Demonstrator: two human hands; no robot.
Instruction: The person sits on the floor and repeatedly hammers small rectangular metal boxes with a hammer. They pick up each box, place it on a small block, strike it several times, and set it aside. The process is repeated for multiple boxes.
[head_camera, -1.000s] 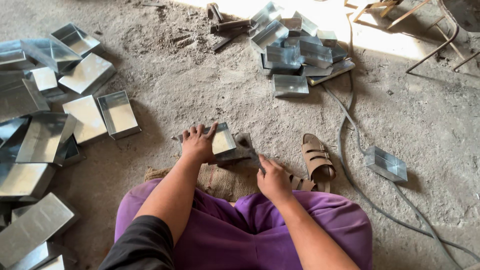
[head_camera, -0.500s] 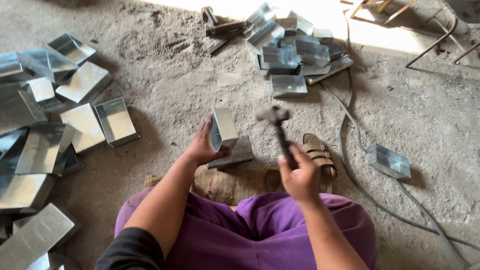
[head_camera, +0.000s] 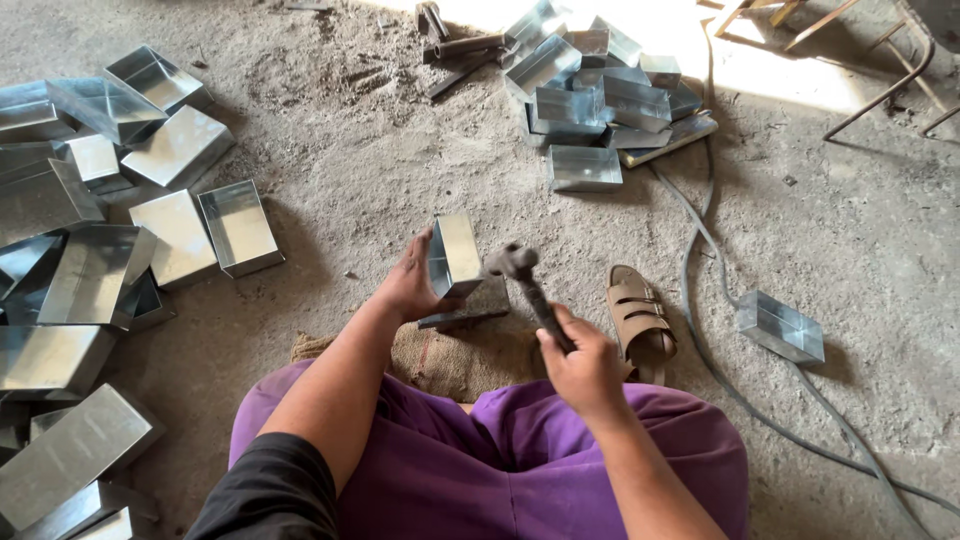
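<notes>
The left hand (head_camera: 408, 285) reaches forward with its forearm stretched out, fingers wrapped round the left side of a galvanised sheet-metal box (head_camera: 455, 255) stood on edge on a dark flat iron block (head_camera: 470, 308). The right hand (head_camera: 580, 360) is fisted round the handle of a hammer (head_camera: 528, 285), whose head sits just right of the box. The ground is a dusty concrete floor (head_camera: 350, 180); a burlap sack (head_camera: 440, 355) lies near the purple-clad knees. More metal boxes (head_camera: 100, 230) are heaped at left and far right, and a tan sandal (head_camera: 640, 320) lies right of the hammer.

A small open galvanized sheet-metal box (head_camera: 455, 255) stands on a dark flat iron plate (head_camera: 470, 305) at the concrete floor's (head_camera: 350, 180) middle, a tan strapped sandal (head_camera: 640, 322) right of it, shiny metal boxes (head_camera: 90, 240) heaped at the left edge.
</notes>
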